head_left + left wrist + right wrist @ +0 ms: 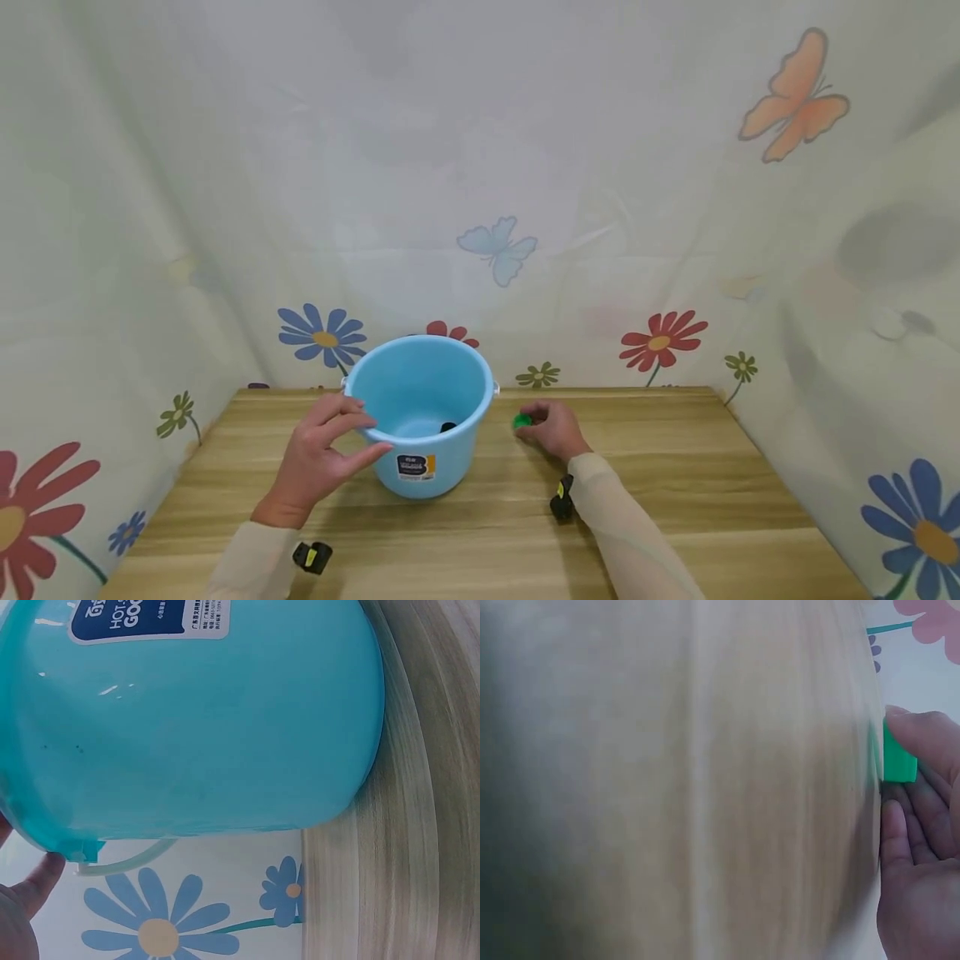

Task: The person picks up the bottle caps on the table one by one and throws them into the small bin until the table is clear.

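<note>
A light blue plastic bucket (pixel 431 475) stands upright on the wooden table, a label on its front. My left hand (pixel 321 450) holds the bucket's rim at its left side, fingers at the edge and thumb towards the front. Close up in the left wrist view, the bucket's wall (pixel 225 742) fills most of the picture, with a finger (pixel 41 881) at the rim beside the handle joint. To the right of the bucket, my right hand (pixel 553 429) pinches a small green block (pixel 900 752) at the tabletop. Inside the bucket lies a small black object (pixel 447 427), mostly hidden by the front wall.
The wooden table (pixel 675 500) reaches back to a pale curtain (pixel 600 167) printed with flowers and butterflies, which also hangs at both sides. A black wrist camera (pixel 312 557) is on the left wrist and another black camera (pixel 562 498) on the right.
</note>
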Demonstrator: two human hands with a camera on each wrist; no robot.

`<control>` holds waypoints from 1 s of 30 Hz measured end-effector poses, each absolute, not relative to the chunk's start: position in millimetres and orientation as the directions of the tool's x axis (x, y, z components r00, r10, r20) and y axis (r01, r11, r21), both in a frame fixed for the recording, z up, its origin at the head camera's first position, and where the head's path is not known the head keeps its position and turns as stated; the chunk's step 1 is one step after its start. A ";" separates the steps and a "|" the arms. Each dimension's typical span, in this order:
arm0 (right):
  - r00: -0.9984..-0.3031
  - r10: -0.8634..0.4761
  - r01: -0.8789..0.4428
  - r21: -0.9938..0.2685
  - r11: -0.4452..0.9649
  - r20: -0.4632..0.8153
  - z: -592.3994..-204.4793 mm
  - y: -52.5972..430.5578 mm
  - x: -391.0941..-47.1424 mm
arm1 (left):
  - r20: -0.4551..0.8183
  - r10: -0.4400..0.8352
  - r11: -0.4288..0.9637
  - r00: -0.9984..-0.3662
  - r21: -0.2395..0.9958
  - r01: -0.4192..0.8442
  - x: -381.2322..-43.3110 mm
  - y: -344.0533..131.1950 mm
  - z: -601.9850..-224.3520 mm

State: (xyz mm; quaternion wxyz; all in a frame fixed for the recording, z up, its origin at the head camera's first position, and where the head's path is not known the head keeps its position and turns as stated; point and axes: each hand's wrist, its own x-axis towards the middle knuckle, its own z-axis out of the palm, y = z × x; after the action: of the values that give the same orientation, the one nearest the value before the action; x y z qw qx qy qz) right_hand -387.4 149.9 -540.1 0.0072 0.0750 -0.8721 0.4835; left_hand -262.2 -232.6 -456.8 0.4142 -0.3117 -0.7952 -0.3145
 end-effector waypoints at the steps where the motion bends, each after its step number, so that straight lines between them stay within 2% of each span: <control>1: -0.988 -0.123 -0.141 -0.845 0.516 0.090 -539.9 151.2 -386.9 | 0.857 0.239 0.604 -0.456 0.236 0.761 -263.1 -231.7 -456.6; 4: -0.984 -0.137 -0.164 -0.848 0.504 0.109 -539.4 155.1 -385.4 | 0.858 0.250 0.596 -0.449 0.229 0.769 -264.9 -229.2 -455.3; 11: -0.983 -0.149 -0.169 -0.852 0.496 0.108 -536.8 160.4 -386.5 | 0.832 0.255 0.619 -0.492 0.251 0.744 -264.1 -230.0 -452.8; 23: -0.981 -0.181 -0.147 -0.871 0.468 0.068 -514.2 162.1 -378.7 | 0.830 0.249 0.624 -0.499 0.256 0.738 -261.6 -233.2 -452.6; 30: -0.975 -0.190 -0.186 -0.881 0.435 0.112 -503.1 163.7 -371.3 | 0.839 0.257 0.618 -0.479 0.238 0.749 -262.1 -233.8 -454.1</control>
State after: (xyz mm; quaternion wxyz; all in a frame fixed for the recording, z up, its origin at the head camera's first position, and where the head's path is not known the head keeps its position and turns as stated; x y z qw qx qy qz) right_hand -371.3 163.7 -503.1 -0.0018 0.1110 -0.8471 0.5197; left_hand -262.1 -233.8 -454.1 0.4034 -0.3128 -0.8040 -0.3050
